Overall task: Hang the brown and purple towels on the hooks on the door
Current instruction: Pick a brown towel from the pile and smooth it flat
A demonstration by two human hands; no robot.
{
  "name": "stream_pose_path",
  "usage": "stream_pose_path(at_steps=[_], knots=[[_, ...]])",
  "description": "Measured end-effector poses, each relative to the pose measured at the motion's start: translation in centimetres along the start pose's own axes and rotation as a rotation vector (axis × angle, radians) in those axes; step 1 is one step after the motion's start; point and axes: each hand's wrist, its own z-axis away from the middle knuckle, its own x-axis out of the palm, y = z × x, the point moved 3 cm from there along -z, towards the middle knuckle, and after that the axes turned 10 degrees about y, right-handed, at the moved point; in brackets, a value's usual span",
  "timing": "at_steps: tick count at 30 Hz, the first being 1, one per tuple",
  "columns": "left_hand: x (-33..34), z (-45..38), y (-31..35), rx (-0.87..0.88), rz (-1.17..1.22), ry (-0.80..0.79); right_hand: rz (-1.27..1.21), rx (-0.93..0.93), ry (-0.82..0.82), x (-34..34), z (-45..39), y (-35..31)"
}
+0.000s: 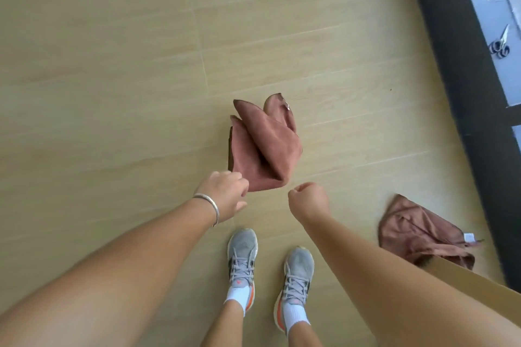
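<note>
I look straight down at the floor. A brown towel hangs folded in front of me, pinched at its near corner by my left hand, which wears a silver bracelet. My right hand is closed in a fist just right of that corner, a small gap away from the cloth, with nothing visible in it. A second brown towel with a white label lies crumpled on the floor to the right. No purple towel, hooks or door face are in view.
My two grey shoes stand on pale wood-look flooring. A dark threshold strip runs along the right, with scissors on the grey ground beyond it. A cardboard box edge pokes in at lower right, over the floor towel.
</note>
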Motion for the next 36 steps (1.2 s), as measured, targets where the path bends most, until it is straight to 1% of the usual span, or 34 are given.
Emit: stream_pose_path(at_steps=[2,4,8,12,14,17,20,22,24,25,27,29,30,33,35,36], knots=[[4.4,1.3,0.8,-0.089,0.034,-0.08,0.087,0.004,-0.06,1.7,-0.4,3.1],[8.2,1.8,1.1,-0.194,0.059,-0.098,0.174,-0.032,-0.078,3.0,-1.4,5.4],[14.8,0.5,-0.3,-0.403,0.13,-0.072,0.322,-0.161,-0.077,6.0,-5.3,7.9],[20.9,-3.3,-3.7,-0.557,0.205,-0.009,0.427,-0.349,-0.01,10.2,-11.3,7.8],[23.5,-6.2,-6.2,-0.602,0.252,0.057,0.416,-0.433,0.034,12.6,-15.0,6.9],[26.3,-11.5,-10.6,-0.607,0.291,0.159,0.473,-0.628,0.125,16.2,-20.7,4.0],[28.2,-16.5,-15.0,-0.627,0.296,0.204,0.511,-0.834,0.198,19.6,-26.3,-0.5],[28.9,-19.3,-17.4,-0.608,0.255,0.218,0.48,-0.932,0.206,21.5,-29.5,-4.0],[29.3,-21.2,-19.1,-0.591,0.272,0.248,0.429,-1.014,0.141,23.5,-31.7,-7.4],[29.4,-21.9,-19.8,-0.587,0.295,0.248,0.421,-1.032,0.089,24.5,-32.4,-8.9],[29.7,-23.3,-20.5,-0.554,0.32,0.175,0.462,-1.023,0.015,26.5,-33.2,-10.8],[29.8,-23.6,-20.7,-0.517,0.322,0.085,0.524,-1.006,0.017,28.3,-33.2,-11.5],[29.5,-23.3,-20.9,-0.526,0.332,0.074,0.527,-1.004,0.025,28.8,-33.0,-11.7],[27.7,-20.8,-22.4,-0.619,0.403,0.174,0.413,-0.95,0.085,27.4,-31.6,-12.2],[26.0,-18.1,-22.8,-0.693,0.413,0.251,0.377,-0.903,0.138,24.7,-30.1,-11.9],[24.8,-16.6,-23.0,-0.719,0.404,0.288,0.372,-0.88,0.136,22.8,-29.2,-11.9]])
